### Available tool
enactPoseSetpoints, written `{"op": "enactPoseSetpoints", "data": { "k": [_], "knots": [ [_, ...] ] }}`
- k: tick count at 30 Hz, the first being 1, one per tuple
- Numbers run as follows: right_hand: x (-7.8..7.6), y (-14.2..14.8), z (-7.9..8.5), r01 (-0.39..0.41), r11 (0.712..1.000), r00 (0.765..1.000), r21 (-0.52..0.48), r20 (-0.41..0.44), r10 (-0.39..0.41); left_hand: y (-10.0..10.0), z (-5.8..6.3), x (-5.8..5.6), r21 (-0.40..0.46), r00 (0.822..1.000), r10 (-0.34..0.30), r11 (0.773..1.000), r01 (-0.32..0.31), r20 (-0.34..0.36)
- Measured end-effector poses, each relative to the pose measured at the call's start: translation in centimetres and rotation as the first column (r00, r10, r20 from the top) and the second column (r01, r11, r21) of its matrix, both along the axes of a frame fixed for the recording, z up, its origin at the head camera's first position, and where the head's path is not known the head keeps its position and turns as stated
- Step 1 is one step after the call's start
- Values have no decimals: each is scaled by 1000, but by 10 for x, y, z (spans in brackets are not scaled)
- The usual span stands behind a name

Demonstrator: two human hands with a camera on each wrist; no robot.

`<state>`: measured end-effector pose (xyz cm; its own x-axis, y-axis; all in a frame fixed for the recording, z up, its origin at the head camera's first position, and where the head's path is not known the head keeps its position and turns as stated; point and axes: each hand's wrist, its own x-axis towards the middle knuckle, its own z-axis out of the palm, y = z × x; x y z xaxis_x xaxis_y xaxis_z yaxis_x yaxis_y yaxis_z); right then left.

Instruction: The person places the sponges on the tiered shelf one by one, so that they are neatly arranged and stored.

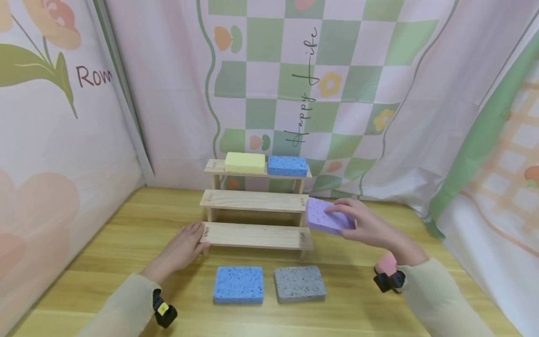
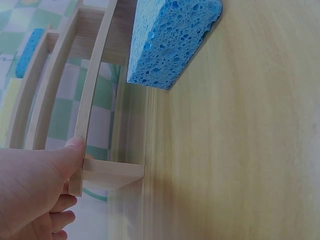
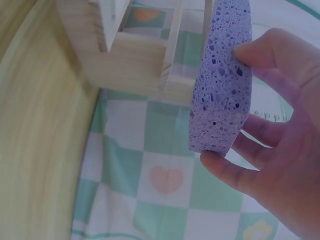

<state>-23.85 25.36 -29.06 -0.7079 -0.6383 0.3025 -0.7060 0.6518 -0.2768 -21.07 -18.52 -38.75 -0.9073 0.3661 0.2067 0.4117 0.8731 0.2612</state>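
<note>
My right hand (image 1: 366, 222) grips a purple sponge (image 1: 326, 216) by its right end, off the table beside the right end of the middle step. In the right wrist view the thumb presses one face of the sponge (image 3: 222, 75) and the other fingers lie against its far side and end. A three-step wooden stand (image 1: 254, 200) stands on the table. With my left hand (image 1: 184, 243) I hold the left end of its lowest step, thumb at the front edge. A yellow sponge (image 1: 244, 162) and a blue sponge (image 1: 287, 165) sit side by side on the top step.
In front of the stand a second blue sponge (image 1: 238, 284) and a grey sponge (image 1: 299, 283) lie on the wooden table (image 1: 189, 313). Something pink (image 1: 386, 263) shows partly behind my right wrist. A checkered curtain (image 1: 290, 84) hangs behind the stand, with more cloth at both sides.
</note>
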Motion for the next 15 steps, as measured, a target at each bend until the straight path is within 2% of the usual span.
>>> {"op": "enactPoseSetpoints", "data": {
  "k": [8, 15],
  "knots": [
    [-4, -18, 6, 2, 1000, 1000, 15, 29, -3, 0, 0, -1, 1, 1000, 4, 1000, -4, 4],
    [-9, -35, 9, -47, 999, 999, 20, 10, 47, 0, -1, -2, -10, 1000, 7, 1000, -7, 13]
  ]
}}
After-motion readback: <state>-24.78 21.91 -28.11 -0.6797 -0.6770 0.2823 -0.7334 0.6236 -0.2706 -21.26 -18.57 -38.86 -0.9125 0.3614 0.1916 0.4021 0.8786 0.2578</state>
